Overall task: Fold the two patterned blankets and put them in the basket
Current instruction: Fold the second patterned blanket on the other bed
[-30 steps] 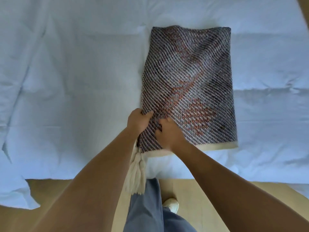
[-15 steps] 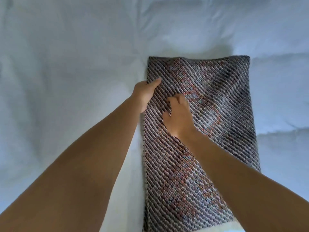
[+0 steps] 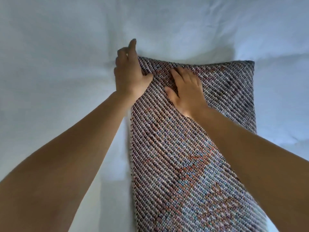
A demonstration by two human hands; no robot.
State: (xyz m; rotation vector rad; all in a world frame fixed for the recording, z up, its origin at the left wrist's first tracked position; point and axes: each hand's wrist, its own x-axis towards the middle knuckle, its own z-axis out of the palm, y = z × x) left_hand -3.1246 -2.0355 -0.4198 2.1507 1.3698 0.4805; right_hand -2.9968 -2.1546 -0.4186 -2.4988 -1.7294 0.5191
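A white, softly creased bed cover (image 3: 58,47) was spread across the whole view. On it, right of centre, a folded woven blanket (image 3: 175,156), patterned in grey, white and rust diagonals, was laid flat as a long rectangle, its far end squared off and its near end cut by the lower edge of the view. The right hand (image 3: 185,91) was pressed palm-down on the far part of the blanket, fingers straight and close together. The left hand (image 3: 130,76) was set at the far left corner, thumb on top of the weave, index finger stretched onto the cover; whether the edge was pinched could not be told.
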